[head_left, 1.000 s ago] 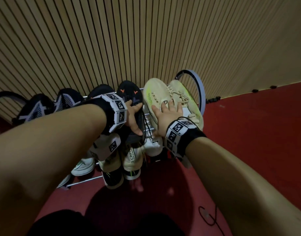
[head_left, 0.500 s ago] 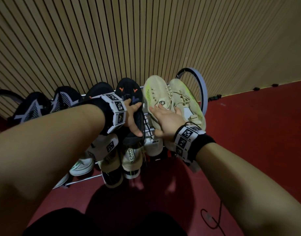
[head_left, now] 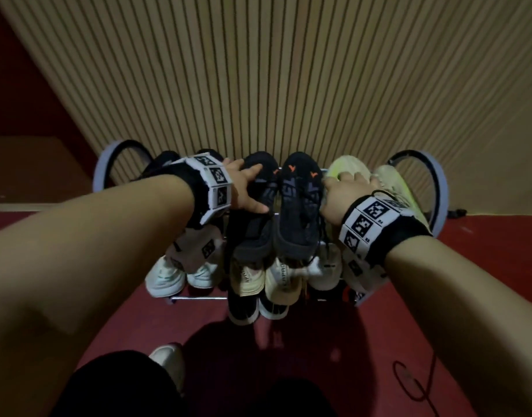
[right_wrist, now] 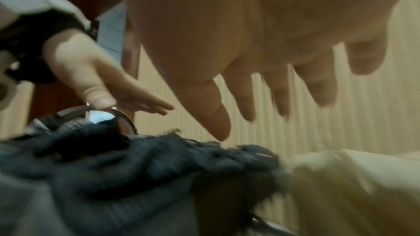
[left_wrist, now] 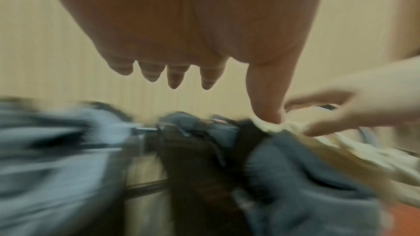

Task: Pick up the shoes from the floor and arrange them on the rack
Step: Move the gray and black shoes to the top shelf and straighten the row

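Red floor (head_left: 484, 266) runs up to a shoe-filled rack (head_left: 436, 188) — left hand (head_left: 246, 188) spread flat on a black shoe (head_left: 255, 212), right hand (head_left: 346, 191) spread on a cream shoe (head_left: 353, 164) — before a slatted wall (head_left: 289, 70).

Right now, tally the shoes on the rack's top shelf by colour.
Black shoes with orange marks: 2
Cream and lime shoes: 2
Dark shoes at the left end, mostly hidden, only the toes showing: 2
Total: 6
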### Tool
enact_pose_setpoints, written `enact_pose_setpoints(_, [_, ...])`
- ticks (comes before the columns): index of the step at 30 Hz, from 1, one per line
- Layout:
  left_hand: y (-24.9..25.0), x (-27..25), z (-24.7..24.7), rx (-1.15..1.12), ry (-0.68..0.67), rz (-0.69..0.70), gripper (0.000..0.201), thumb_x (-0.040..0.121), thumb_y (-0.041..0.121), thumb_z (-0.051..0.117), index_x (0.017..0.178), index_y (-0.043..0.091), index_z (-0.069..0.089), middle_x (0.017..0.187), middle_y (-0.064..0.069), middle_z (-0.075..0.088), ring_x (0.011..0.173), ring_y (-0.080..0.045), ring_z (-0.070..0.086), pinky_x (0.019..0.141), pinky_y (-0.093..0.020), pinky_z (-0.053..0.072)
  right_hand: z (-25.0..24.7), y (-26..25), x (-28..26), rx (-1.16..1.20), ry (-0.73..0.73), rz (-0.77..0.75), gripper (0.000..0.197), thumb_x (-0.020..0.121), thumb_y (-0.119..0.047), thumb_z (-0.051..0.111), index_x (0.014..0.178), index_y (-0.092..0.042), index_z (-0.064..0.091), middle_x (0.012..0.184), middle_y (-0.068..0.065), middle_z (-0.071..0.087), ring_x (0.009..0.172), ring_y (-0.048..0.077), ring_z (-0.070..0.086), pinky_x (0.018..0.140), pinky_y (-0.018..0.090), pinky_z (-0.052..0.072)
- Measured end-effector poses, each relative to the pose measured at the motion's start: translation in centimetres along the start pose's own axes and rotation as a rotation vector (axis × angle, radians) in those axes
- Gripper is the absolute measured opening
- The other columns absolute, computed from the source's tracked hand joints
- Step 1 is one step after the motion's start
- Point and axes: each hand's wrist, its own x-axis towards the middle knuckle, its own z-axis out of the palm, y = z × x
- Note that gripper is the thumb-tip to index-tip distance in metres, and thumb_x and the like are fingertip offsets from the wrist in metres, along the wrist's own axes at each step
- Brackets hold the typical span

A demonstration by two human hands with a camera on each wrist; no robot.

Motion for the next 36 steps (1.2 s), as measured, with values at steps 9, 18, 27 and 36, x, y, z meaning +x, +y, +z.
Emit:
enact_pose_setpoints(9, [-11.6,-6.3,3.2,-0.060,-0.146,-0.247,0.114,0.073,0.047,0.073,0.148,0.030,-0.011,0.158,-0.006,-0.006,0.145,-0.031,0.006,0.114,-0.049,0.022,0.8,-10.6,-3.0,-0.060,0.032,-0.359,0.093,0.077,-0.074,0.047,0.149,-0.035,0.002,0.159,0.006,0.002,0.145,0.034,-0.004,0.114,0.053,-0.005])
enact_pose_setpoints(18, [-14.8,-5.1,9.1,0.138,0.011,-0.061,0.124,0.069,0.041,0.079,0.145,0.032,-0.019,0.156,-0.012,-0.015,0.144,-0.035,-0.006,0.118,-0.046,0.009,4.0,-20.1,-2.6,-0.189,0.013,-0.290,0.124,0.067,-0.074,0.059,0.146,-0.023,-0.021,0.157,0.019,-0.001,0.144,0.037,0.004,0.116,0.051,-0.006])
enact_pose_setpoints(27, [-15.1,-4.9,9.5,0.066,0.019,0.093,0.120,0.071,0.029,0.078,0.147,0.030,-0.015,0.156,-0.008,-0.021,0.145,-0.033,-0.003,0.114,-0.045,0.019,5.1,-20.4,-1.9,-0.073,-0.008,-0.313,0.103,0.081,-0.048,0.061,0.148,-0.030,-0.014,0.157,0.017,-0.002,0.143,0.028,0.020,0.116,0.043,-0.008])
enact_pose_setpoints(36, [-15.1,-6.1,10.0,0.065,-0.018,0.068,0.118,0.075,0.027,0.076,0.148,0.020,-0.017,0.155,-0.016,-0.018,0.145,-0.034,-0.005,0.118,-0.042,0.013,6.3,-20.2,-3.3,-0.033,0.098,-0.402,0.096,0.083,-0.041,0.060,0.149,-0.031,-0.010,0.159,0.005,-0.004,0.140,0.033,0.026,0.112,0.045,-0.019])
